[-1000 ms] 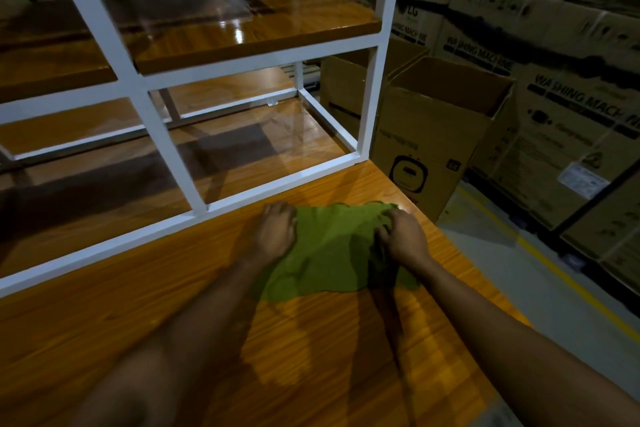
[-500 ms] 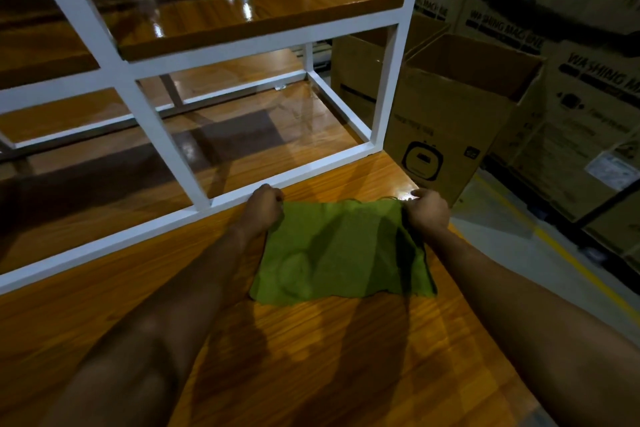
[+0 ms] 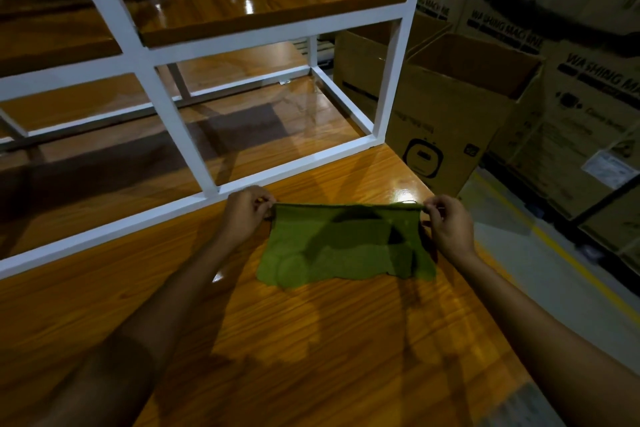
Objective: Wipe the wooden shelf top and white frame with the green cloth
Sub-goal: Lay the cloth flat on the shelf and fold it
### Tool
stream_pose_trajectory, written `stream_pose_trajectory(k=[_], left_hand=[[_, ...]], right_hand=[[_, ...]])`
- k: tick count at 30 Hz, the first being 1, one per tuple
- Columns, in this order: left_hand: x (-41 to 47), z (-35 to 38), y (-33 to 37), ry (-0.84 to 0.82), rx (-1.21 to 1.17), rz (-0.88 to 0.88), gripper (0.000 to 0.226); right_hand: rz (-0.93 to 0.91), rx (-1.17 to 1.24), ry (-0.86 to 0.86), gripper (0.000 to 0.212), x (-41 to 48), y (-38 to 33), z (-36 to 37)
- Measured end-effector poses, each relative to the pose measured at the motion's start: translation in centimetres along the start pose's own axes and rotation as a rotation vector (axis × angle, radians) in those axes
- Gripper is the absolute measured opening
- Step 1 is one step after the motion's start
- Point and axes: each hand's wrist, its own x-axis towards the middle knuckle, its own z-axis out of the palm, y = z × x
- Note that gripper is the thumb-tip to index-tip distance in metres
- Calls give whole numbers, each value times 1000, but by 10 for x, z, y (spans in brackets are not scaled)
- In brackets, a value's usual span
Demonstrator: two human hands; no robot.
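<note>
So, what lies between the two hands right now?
The green cloth: the left hand and right hand each pinch a far corner, its edge stretched between them. Head view.

Cloth (image 3: 346, 250) between left hand (image 3: 244, 215) — right hand (image 3: 450, 227)

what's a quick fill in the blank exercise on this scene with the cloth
The left hand and right hand each pinch a corner of the ____ cloth.
The frame beyond the cloth is painted ____.
Under the cloth lies the ____ shelf top.
Missing: green, white, wooden.
</note>
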Motion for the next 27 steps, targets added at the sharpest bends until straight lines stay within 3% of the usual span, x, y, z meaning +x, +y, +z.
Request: stream_pose_trajectory(k=[6, 10, 16, 23, 27], left_hand=[[-83, 8, 0, -63, 34, 57, 16], [-121, 18, -3, -70, 118, 143, 18], [-142, 16, 1, 34, 97, 166, 20], [-149, 19, -16, -47, 272, 266, 28], [-140, 15, 5, 8, 370, 218, 38]], right_hand=[[-255, -186, -41, 11, -64, 5, -24], [-305, -285, -109, 11, -85, 24, -24], [-309, -260, -67, 11, -97, 19, -31], [-412, -381, -195, 6, -105, 22, -33], [-360, -446, -101, 16, -98, -3, -31]])
